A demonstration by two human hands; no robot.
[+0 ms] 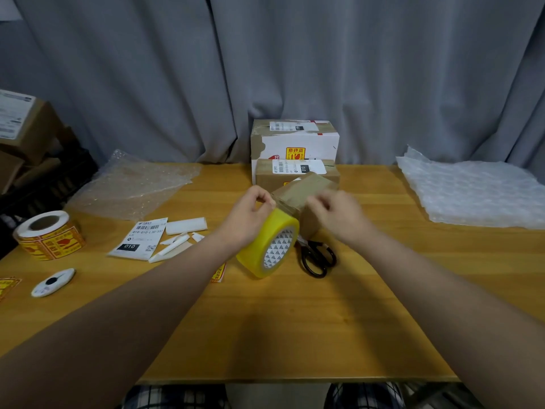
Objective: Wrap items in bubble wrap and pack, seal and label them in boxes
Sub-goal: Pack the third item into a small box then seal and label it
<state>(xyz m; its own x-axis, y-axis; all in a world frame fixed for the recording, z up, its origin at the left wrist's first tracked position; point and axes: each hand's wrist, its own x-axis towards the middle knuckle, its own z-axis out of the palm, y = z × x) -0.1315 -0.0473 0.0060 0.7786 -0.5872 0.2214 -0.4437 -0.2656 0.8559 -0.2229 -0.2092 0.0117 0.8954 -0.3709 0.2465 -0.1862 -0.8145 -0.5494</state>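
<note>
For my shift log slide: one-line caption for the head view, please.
Left hand holds the yellow tape roll against a small cardboard box, blurred right hand at the box, scissors alongside.

Everything behind the table (pixel 265 335) is one big grey curtain (pixel 147 69), hanging in heavy vertical folds right across the width. Its hem drops out of sight behind the table's back edge. The table itself is a plain honey-coloured wood-grain top with a thin edge strip along the front. Off its left end there's something dark and slatted (pixel 59 178), crate or shelf, honestly can't tell. The light is soft and even, with a slight sheen on the tabletop and a dim shadowy patch across the near half. Under the front edge only a pale sliver shows.
</note>
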